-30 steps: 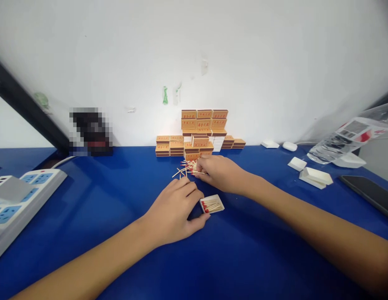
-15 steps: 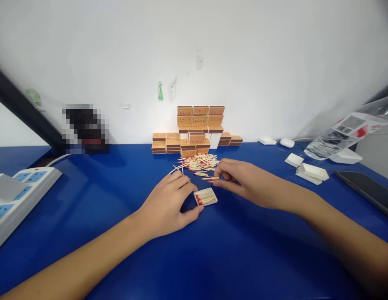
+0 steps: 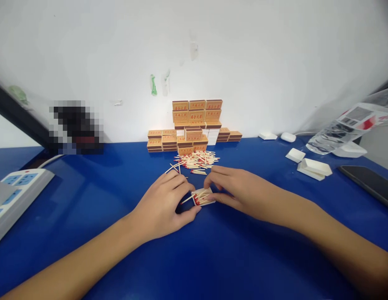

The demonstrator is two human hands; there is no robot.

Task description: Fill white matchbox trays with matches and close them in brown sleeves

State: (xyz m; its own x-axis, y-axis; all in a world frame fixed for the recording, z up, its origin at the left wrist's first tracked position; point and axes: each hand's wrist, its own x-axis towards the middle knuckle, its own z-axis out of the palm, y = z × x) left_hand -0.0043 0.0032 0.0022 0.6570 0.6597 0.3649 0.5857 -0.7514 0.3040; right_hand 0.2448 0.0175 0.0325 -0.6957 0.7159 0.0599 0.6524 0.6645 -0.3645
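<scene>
A small white matchbox tray [image 3: 206, 203] lies on the blue table with red-headed matches [image 3: 200, 196] in it. My left hand [image 3: 164, 204] steadies the tray, thumb at its near left corner and index finger at the far left one. Over the tray's right end is my right hand [image 3: 239, 187], thumb and fingers closed on matches at the tray; their tips partly hide these. One match [image 3: 186, 199] pokes out past the tray's left edge, slanting down. Just beyond both hands spreads a loose pile of matches [image 3: 198, 159].
Stacked orange matchboxes [image 3: 196, 117] stand against the wall behind the pile. To the right are empty white trays [image 3: 315, 167], a plastic bottle [image 3: 334, 131], a white case [image 3: 288, 137] and a dark phone [image 3: 365, 185]. A power strip [image 3: 23, 200] lies at left.
My right hand has moved down and left, bringing its matches from beside the pile into the tray. A match now sticks out on the left. The view has shifted slightly.
</scene>
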